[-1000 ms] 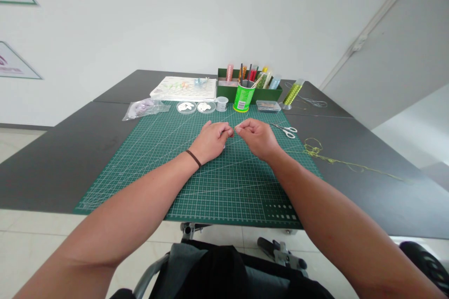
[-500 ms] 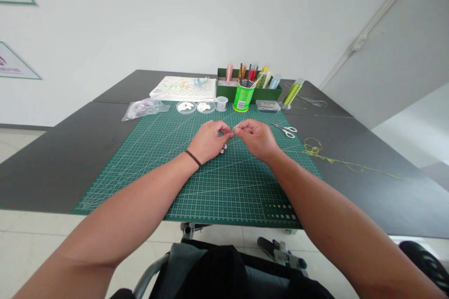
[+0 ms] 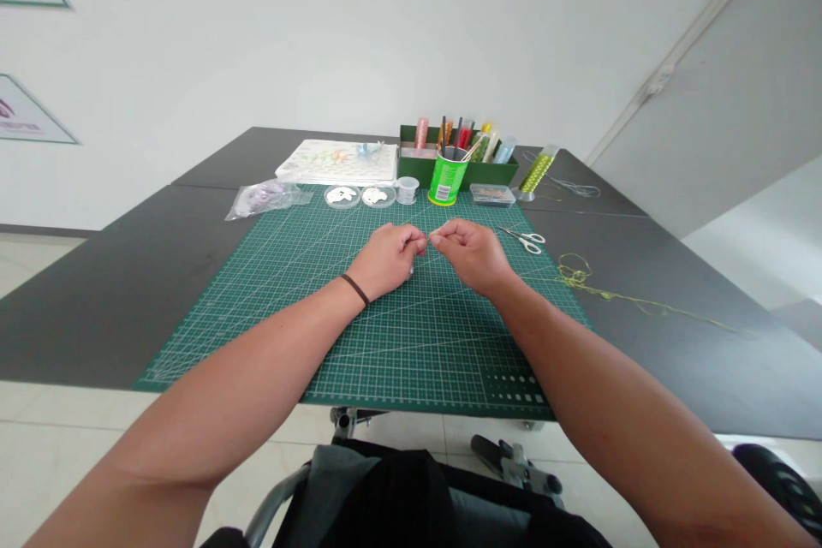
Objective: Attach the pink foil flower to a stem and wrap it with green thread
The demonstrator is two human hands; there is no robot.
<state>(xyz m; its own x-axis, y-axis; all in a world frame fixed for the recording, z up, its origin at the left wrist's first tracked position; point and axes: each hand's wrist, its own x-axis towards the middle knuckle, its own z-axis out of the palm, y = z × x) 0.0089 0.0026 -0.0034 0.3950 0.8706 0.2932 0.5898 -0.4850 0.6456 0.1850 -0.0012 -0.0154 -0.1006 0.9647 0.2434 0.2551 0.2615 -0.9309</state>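
Over the green cutting mat (image 3: 360, 360), my left hand (image 3: 389, 257) is closed, thumb against the curled fingers. A sliver of something white (image 3: 411, 271) shows just below its fingers, mostly hidden. My right hand (image 3: 472, 253) is pinched, its fingertips almost meeting those of the left. Whatever the fingertips hold is too small to name. A pair of white-handled scissors (image 3: 527, 241) lies on the mat to the right of my right hand. Yellow-green thread (image 3: 578, 274) lies in a loose tangle farther right, running from the mat onto the dark table (image 3: 693, 282).
Behind my hands are two shallow dishes of white pieces (image 3: 342, 196), a small clear tub (image 3: 407, 189), a green can of tools (image 3: 448, 177) and a flat clear box (image 3: 492, 194). A green box of tubes (image 3: 408, 167), white sheets (image 3: 299, 161) and a plastic bag (image 3: 263, 198) sit around them.
The left thumb and fingers have drawn closer together, and less of the white thing below them shows. My right hand keeps its pinch in nearly the same place.
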